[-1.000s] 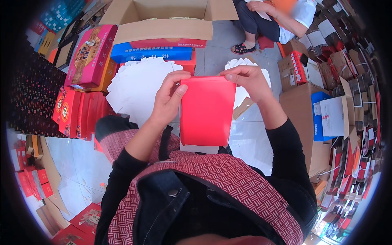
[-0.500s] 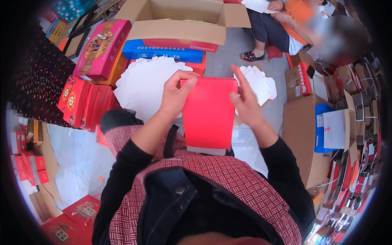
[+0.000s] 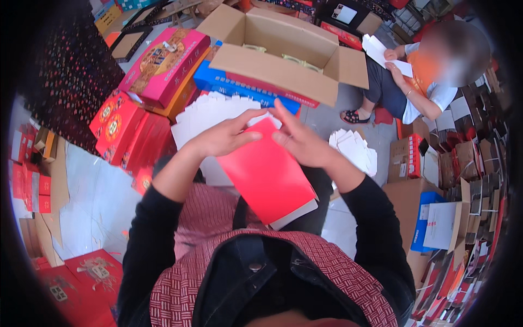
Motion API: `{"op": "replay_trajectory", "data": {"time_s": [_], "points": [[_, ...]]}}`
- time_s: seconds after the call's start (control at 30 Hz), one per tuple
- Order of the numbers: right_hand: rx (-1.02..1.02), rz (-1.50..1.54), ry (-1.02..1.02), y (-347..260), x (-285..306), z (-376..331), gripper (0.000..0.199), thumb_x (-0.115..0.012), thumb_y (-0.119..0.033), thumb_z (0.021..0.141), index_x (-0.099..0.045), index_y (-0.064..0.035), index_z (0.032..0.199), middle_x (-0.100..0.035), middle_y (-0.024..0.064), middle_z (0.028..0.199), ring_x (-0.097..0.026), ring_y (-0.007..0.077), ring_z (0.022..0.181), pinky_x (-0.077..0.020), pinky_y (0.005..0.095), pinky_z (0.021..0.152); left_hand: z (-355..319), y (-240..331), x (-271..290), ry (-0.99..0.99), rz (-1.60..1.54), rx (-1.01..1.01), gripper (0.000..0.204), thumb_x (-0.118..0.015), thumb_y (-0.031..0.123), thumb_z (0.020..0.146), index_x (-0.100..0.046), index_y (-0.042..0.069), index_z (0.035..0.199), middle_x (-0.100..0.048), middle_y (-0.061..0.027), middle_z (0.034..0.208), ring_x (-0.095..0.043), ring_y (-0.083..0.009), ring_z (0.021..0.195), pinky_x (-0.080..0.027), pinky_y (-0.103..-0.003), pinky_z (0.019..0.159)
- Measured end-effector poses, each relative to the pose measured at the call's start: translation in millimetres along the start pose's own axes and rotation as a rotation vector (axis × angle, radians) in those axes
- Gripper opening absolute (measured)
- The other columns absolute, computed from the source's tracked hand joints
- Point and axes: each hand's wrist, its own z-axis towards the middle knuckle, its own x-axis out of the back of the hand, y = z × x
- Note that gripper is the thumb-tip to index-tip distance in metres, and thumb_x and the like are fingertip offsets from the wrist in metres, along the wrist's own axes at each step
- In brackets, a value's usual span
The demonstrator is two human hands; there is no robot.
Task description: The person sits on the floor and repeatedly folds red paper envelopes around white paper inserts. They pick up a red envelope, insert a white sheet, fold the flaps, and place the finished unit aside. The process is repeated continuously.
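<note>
A packing workshop; flat red cartons [image 3: 117,125] stacked round an open cardboard box [image 3: 283,52].

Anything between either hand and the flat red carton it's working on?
Nothing visible. The left hand and right hand both already touch the top edge of the flat red cardboard carton, fingers directly on it, above the person's lap.

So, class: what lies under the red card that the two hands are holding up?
Beneath the red card, white card edges show at its lower corner. Behind it spreads a pile of white sheets, partly covered. The left hand and right hand hide its top edge.
</note>
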Motion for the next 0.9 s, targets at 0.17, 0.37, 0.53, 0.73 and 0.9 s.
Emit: {"op": "replay_trajectory", "data": {"time_s": [0.17, 0.37, 0.53, 0.73, 0.9], "points": [[-0.284, 0.014, 0.175, 101.2, 112.8, 116.1, 0.033, -0.057, -0.021, 0.088, -0.057, -0.0011, 0.114, -0.063, 0.0088, 0.100, -0.061, 0.0160, 0.086, -0.0472, 0.0289, 0.080, -0.8, -92.2, 31.1, 0.170, -0.224, 0.386, 0.050, -0.049, 0.031, 0.093, -0.035, 0.010, 0.136, -0.060, -0.0150, 0.091, -0.058, -0.0190, 0.084, -0.046, -0.031, 0.080], [-0.105, -0.740, -0.148, 234.4, 138.3, 222.2, 0.030, -0.063, -0.007, 0.076, -0.060, -0.0043, 0.105, -0.062, 0.0123, 0.103, -0.059, 0.0258, 0.098, -0.0469, 0.0347, 0.084, 24.2, -150.6, 25.7, 0.186, -0.004, 0.499, 0.049, -0.050, 0.032, 0.092, -0.035, 0.018, 0.136, -0.062, -0.0212, 0.092, -0.062, -0.0319, 0.085, -0.047, -0.037, 0.079], [0.028, -0.969, -0.601, 292.7, 77.5, 285.2, 0.034, -0.059, -0.002, 0.075, -0.061, -0.0143, 0.106, -0.059, 0.0070, 0.109, -0.053, 0.0287, 0.109, -0.0436, 0.0390, 0.088, 39.8, -148.4, 34.5, 0.099, 0.185, 0.547, 0.051, -0.052, 0.032, 0.090, -0.034, 0.020, 0.136, -0.062, -0.0233, 0.096, -0.059, -0.0403, 0.090, -0.047, -0.041, 0.081], [0.072, -1.449, -0.979, 272.2, 61.1, 310.9, 0.028, -0.064, -0.014, 0.075, -0.066, -0.0248, 0.100, -0.059, 0.0011, 0.111, -0.048, 0.0186, 0.114, -0.0387, 0.0392, 0.089, 46.1, -135.9, 53.5, 0.087, 0.079, 0.662, 0.051, -0.053, 0.027, 0.091, -0.034, 0.015, 0.137, -0.056, -0.0238, 0.114, -0.053, -0.0409, 0.108, -0.043, -0.039, 0.090], [0.179, -1.479, -0.689, 271.3, 85.9, 297.4, 0.027, -0.071, -0.021, 0.070, -0.067, -0.0199, 0.096, -0.061, 0.0002, 0.102, -0.051, 0.0186, 0.109, -0.0419, 0.0384, 0.085, 30.3, -141.2, 61.7, 0.298, -0.027, 0.584, 0.048, -0.053, 0.023, 0.092, -0.036, 0.012, 0.136, -0.060, -0.0178, 0.110, -0.059, -0.0293, 0.101, -0.044, -0.034, 0.087]]}}
